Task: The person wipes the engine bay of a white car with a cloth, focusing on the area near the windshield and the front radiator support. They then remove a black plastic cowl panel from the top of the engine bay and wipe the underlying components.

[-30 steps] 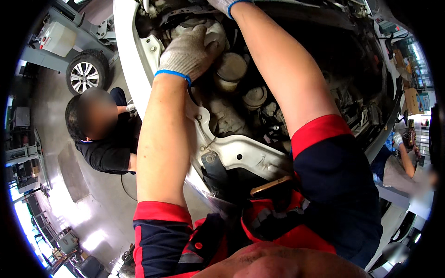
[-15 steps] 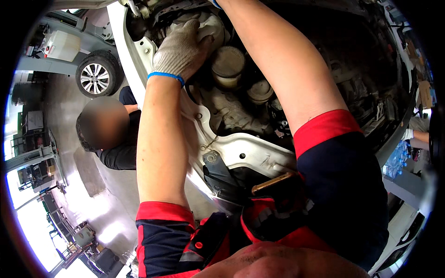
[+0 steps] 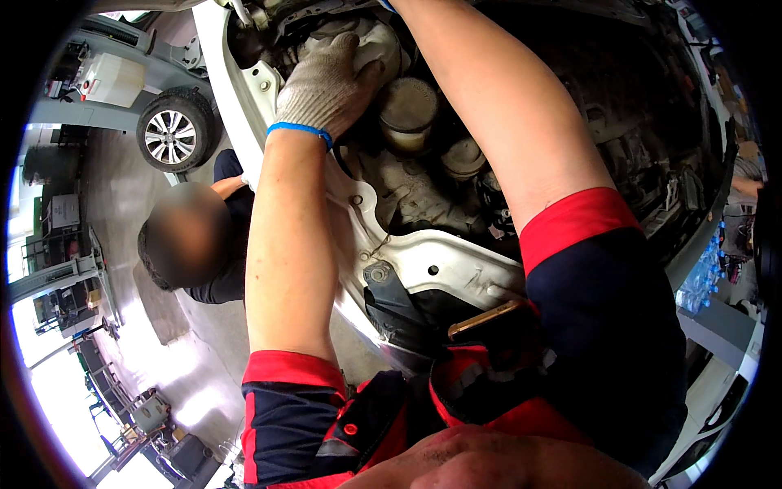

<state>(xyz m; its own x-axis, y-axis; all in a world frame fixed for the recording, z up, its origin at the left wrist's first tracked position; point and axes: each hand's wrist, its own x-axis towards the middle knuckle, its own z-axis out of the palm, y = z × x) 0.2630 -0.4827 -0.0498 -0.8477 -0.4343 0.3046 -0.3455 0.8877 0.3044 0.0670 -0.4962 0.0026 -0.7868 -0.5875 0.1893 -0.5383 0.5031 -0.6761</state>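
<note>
Inspector: Report the left hand [image 3: 326,88], clock face laid over the head view, 12 at the upper edge.

Operator: From my station I find it shortly before 12 o'clock, in a pale knitted glove with a blue cuff [image 3: 301,130]; it lies over a pale rounded part [image 3: 383,50] in the engine bay [image 3: 627,90]; the thumb stands apart from the fingers, but their tips are hidden, and I cannot tell whether they clamp the part.

Inspector: And the right hand?

Operator: Beyond the upper edge, near 12 o'clock; I see the right forearm [image 3: 497,90] and a sliver of blue at its wrist; I cannot tell how those fingers stand.

Inspector: Where is the rounded part against its surroundings?

Operator: Near 12 o'clock, partly covered by the glove; a round-topped canister [image 3: 409,106] sits just beside it, toward 5 o'clock from it; a smaller round cap [image 3: 464,156] follows on the same line; the white body edge [image 3: 254,106] runs past the glove at about 11 o'clock.

Inspector: Beyond the vehicle?

Operator: A wheel [image 3: 169,137] stands at 10 o'clock; a co-worker [image 3: 218,285] is low at 9 o'clock, well apart from the glove; clear bottles [image 3: 699,277] are grouped at 3 o'clock.
</note>
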